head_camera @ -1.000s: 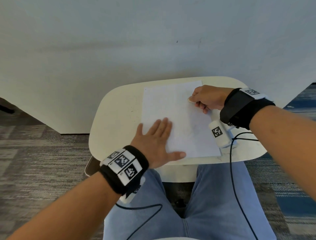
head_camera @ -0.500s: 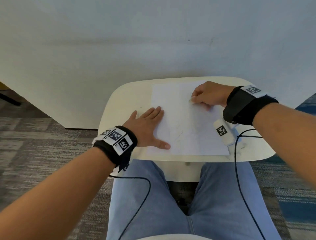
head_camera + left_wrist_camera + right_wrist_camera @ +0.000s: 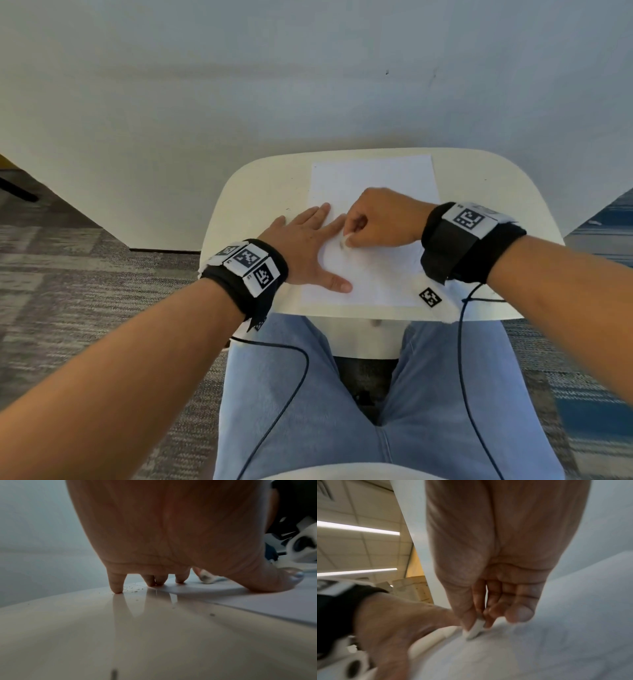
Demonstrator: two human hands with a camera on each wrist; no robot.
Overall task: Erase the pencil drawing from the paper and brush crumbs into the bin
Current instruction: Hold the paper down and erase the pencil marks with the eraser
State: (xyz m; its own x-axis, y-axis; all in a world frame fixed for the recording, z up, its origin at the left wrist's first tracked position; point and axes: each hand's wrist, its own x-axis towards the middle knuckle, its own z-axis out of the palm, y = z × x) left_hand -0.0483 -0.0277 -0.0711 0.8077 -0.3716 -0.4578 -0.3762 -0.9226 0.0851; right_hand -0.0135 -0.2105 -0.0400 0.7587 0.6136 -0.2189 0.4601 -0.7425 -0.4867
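Observation:
A white sheet of paper (image 3: 370,181) lies on a small cream table (image 3: 260,192). My left hand (image 3: 308,243) lies flat with spread fingers across the paper's left edge, thumb on the sheet. My right hand (image 3: 380,219) pinches a small white eraser (image 3: 346,240) between thumb and fingers and holds its tip against the paper near the left hand's index finger. The right wrist view shows the eraser (image 3: 474,630) touching the sheet (image 3: 539,649). Its dirty tip (image 3: 206,578) shows in the left wrist view. Dark crumbs (image 3: 132,588) lie on the table beside the left fingertips (image 3: 117,588). Faint pencil marks are barely visible.
The table stands against a white wall (image 3: 308,68), with grey carpet (image 3: 68,274) on the left and blue carpet on the right. My jeans-clad legs (image 3: 342,411) sit under the near edge. Black cables (image 3: 291,377) hang from both wristbands. No bin is in view.
My right hand has come from the paper's far right corner to its middle left, next to the left hand. The left hand shifted left onto the paper's edge. The head view moved closer.

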